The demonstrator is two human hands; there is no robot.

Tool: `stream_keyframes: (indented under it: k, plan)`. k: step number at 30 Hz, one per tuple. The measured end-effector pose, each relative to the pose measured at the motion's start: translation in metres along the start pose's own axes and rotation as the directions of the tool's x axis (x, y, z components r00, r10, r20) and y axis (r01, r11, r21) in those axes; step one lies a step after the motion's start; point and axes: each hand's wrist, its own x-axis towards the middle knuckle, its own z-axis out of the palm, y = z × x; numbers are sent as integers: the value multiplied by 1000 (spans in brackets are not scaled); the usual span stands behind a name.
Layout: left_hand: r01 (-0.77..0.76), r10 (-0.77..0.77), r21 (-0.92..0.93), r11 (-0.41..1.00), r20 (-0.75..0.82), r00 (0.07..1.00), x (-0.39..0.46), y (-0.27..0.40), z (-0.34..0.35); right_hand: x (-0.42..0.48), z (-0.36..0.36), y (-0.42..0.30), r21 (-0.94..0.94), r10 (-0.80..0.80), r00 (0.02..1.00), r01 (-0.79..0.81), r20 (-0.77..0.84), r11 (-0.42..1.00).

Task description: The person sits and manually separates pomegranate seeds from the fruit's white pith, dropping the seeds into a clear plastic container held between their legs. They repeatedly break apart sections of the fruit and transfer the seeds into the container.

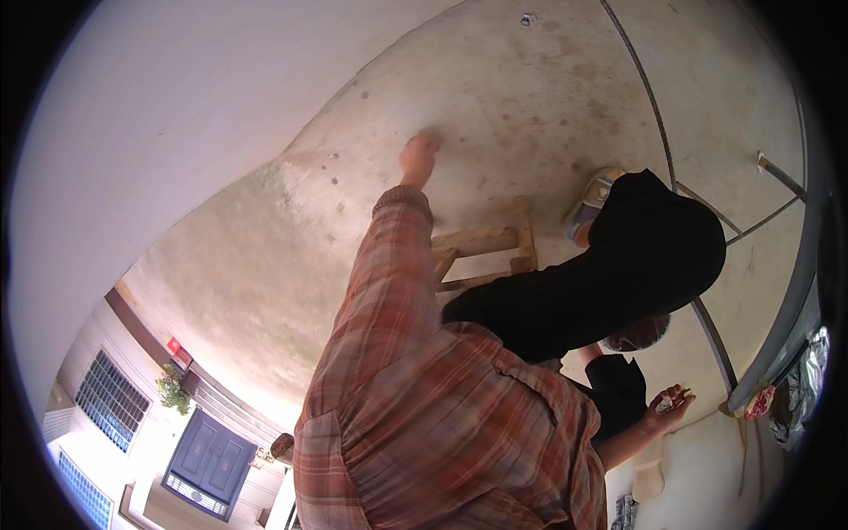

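My left hand [419, 158] is stretched out to the side above the stained floor. It is blurred, and whether its fingers hold anything cannot be made out. Lower right, my right hand [666, 414] grips an opened pomegranate piece [672, 397] with red seeds and pale membrane showing. Another opened pomegranate piece [759, 403] lies near the edge at the far right. Between my black-clad legs, a rounded container [639, 333] with dark red contents is partly hidden by my knee.
A wooden stool frame [477, 242] shows beside my thigh. My foot wears a slipper [595, 199]. Dark metal bars [715, 344] run by my legs, near a curved grey edge [782, 318]. Crumpled shiny plastic [805, 391] lies far right. A pale wall [199, 99] rises at upper left.
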Motion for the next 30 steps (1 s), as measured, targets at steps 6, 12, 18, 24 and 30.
stream_keyframes:
  k: [6, 12, 18, 24, 30]
  plan:
    - [-7, 5, 50, 999, 29, 1000, 3, -8, 5, 2, -8, 4, 19, 2, 999, -3, 51, 1000]
    - [-69, 70, 12, 998, -66, 995, -16, -12, -12, 26, -44, 18, 205, -33, 979, -8, 199, 979]
    - [189, -172, -716, 672, 98, 980, -24, 90, -90, 21, -65, 48, 384, -96, 965, -6, 245, 923]
    - [-46, 404, -923, 381, 121, 907, -117, 285, -229, 14, -78, 50, 433, -105, 984, 33, 142, 901]
    - [105, 848, -946, 307, 321, 421, -319, 432, -234, 22, -99, 64, 530, -144, 972, 23, 188, 847]
